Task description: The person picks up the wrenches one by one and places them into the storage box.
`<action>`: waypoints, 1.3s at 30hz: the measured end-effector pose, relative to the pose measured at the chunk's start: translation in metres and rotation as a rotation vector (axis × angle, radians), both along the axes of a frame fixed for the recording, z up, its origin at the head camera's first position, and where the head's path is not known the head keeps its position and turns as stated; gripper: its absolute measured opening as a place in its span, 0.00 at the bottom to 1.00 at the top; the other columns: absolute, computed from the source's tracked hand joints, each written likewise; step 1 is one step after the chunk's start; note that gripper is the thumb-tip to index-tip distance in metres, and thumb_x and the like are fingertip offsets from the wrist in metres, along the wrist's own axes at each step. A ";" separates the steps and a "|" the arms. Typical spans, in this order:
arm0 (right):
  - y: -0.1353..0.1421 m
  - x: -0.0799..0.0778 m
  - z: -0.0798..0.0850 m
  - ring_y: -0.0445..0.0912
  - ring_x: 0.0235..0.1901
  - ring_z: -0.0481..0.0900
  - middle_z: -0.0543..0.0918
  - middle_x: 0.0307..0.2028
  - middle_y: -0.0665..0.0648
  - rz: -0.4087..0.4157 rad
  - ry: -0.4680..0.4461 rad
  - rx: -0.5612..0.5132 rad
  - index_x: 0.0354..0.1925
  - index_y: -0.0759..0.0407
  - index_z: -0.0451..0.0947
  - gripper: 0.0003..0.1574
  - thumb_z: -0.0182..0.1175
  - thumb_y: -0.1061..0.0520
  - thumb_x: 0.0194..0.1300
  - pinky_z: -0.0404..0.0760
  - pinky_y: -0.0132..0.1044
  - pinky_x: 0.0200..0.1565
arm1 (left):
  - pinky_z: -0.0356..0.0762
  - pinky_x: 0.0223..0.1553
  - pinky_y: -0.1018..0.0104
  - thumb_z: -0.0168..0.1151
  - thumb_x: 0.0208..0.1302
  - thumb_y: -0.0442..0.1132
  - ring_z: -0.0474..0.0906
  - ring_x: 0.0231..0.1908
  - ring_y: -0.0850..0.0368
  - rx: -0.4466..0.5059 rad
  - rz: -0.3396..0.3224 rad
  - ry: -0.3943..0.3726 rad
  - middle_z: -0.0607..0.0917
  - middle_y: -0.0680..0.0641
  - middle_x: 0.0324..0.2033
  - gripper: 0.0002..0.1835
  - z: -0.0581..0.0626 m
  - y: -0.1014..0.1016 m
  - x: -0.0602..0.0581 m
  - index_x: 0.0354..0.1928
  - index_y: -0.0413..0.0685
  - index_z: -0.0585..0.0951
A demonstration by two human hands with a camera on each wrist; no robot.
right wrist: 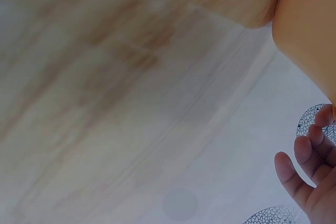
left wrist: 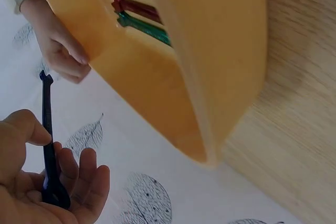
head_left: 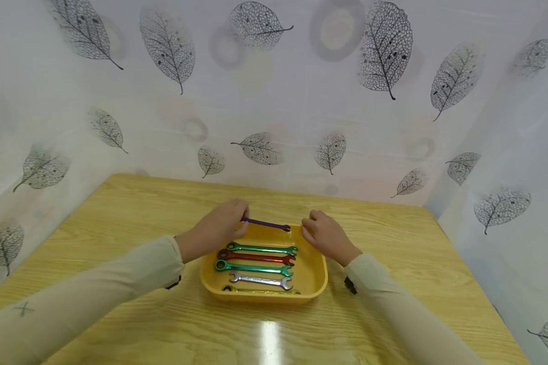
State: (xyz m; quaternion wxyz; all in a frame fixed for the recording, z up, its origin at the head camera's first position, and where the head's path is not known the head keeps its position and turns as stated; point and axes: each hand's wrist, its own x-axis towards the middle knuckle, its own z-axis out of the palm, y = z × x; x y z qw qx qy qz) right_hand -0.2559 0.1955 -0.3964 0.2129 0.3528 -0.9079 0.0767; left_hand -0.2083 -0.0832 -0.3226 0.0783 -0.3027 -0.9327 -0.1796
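Note:
A purple combination wrench (head_left: 267,224) is pinched in my left hand (head_left: 220,225), above the far side of a yellow plastic tray (head_left: 312,291). In the left wrist view the wrench (left wrist: 48,124) looks nearly black, its ring end lying against the palm and fingers. My right hand (head_left: 327,235) is at the tray's far right corner, thumb and fingertips pinching the rim. Inside the tray lie a green wrench (head_left: 262,249), a red wrench (head_left: 255,257), another green wrench (head_left: 254,267), a silver wrench (head_left: 260,280) and a yellow wrench (head_left: 260,291), roughly parallel.
The tray stands on a wood-grain table (head_left: 132,213). Behind and beside it hangs a pale curtain (head_left: 292,111) printed with dark leaves. Light glares off the table in front of the tray.

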 end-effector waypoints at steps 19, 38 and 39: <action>-0.001 -0.002 0.001 0.42 0.22 0.58 0.64 0.22 0.53 -0.004 0.013 0.014 0.26 0.56 0.75 0.08 0.57 0.58 0.62 0.62 0.31 0.26 | 0.70 0.29 0.71 0.56 0.63 0.36 0.67 0.27 0.60 -0.145 -0.142 -0.051 0.73 0.50 0.27 0.05 -0.001 0.045 0.004 0.33 0.44 0.71; 0.000 -0.002 -0.002 0.42 0.22 0.58 0.64 0.22 0.53 -0.005 0.018 0.016 0.26 0.57 0.76 0.08 0.57 0.59 0.62 0.62 0.30 0.26 | 0.71 0.30 0.70 0.54 0.64 0.36 0.68 0.27 0.60 -0.342 -0.102 -0.136 0.75 0.49 0.29 0.09 -0.013 0.065 -0.001 0.42 0.39 0.75; 0.000 -0.002 -0.002 0.42 0.22 0.58 0.64 0.22 0.53 -0.004 0.019 0.016 0.26 0.57 0.76 0.08 0.57 0.59 0.63 0.62 0.30 0.26 | 0.71 0.29 0.70 0.55 0.63 0.37 0.68 0.27 0.60 -0.357 -0.101 -0.139 0.75 0.48 0.29 0.09 -0.014 0.065 -0.002 0.42 0.39 0.75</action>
